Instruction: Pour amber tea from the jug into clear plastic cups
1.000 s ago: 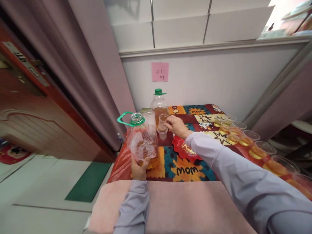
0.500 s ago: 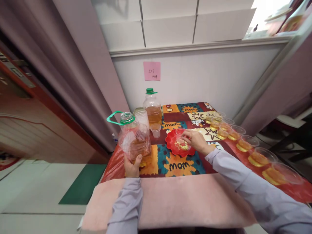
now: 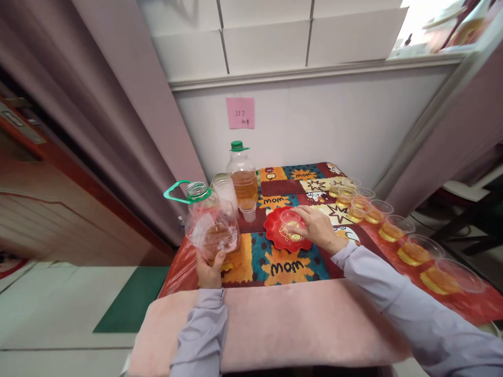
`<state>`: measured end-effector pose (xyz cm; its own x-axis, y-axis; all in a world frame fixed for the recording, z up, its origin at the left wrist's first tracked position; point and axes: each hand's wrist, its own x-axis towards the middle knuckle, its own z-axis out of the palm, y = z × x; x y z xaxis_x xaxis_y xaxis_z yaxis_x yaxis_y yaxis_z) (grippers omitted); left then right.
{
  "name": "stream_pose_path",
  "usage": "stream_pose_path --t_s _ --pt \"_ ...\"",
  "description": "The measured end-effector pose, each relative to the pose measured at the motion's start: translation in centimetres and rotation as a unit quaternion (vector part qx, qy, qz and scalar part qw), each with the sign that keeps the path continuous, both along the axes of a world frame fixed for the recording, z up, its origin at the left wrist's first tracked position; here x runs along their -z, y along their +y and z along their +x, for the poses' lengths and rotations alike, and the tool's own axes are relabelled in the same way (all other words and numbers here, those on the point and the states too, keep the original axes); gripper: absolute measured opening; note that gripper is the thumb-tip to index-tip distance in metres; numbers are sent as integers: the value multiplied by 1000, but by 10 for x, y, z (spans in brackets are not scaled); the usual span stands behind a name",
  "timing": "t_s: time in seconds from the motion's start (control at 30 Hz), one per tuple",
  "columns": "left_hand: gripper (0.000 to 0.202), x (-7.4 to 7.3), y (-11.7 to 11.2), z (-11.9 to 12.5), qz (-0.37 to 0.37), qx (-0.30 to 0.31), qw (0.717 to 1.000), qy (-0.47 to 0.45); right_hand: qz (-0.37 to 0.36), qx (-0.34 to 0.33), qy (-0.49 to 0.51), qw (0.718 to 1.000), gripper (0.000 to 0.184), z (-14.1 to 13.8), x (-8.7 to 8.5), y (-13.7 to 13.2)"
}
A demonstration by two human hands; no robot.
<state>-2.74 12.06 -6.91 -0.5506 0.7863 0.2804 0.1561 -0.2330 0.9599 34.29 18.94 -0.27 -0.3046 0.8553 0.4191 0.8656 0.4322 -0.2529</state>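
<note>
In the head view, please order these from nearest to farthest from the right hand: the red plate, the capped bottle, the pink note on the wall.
1. Red plate, right by the right hand.
2. Capped bottle, back left.
3. Pink note, on the wall.

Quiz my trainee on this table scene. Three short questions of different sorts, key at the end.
1. True or false: the jug held in the left hand has a cap on its mouth.
2. Pick one: the small clear cup in the grip of the right hand is over which thing? A) the red plate B) a blue bowl C) a wooden board
3. Fill in: the bottle at the back of the table has a ____ cap.

Key: 1 false, its mouth is open; 2 A; 3 green.
</note>
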Motion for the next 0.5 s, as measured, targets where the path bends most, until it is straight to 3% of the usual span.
stream_pose_path --t_s 0.13,0.3,0.4,0.5 --pt "92 -1 0 1 1 -8 1000 3 -41 52 45 997 86 -14 12 7" --pt "93 -1 -1 2 1 2 1000 5 -87 91 72 989 78 -22 20 12" --pt "92 0 0 0 -2 6 1000 10 -81 87 89 989 86 -20 15 8" --pt "89 3 0 -3 -4 3 1000 21 -39 62 151 986 94 -24 0 -2"
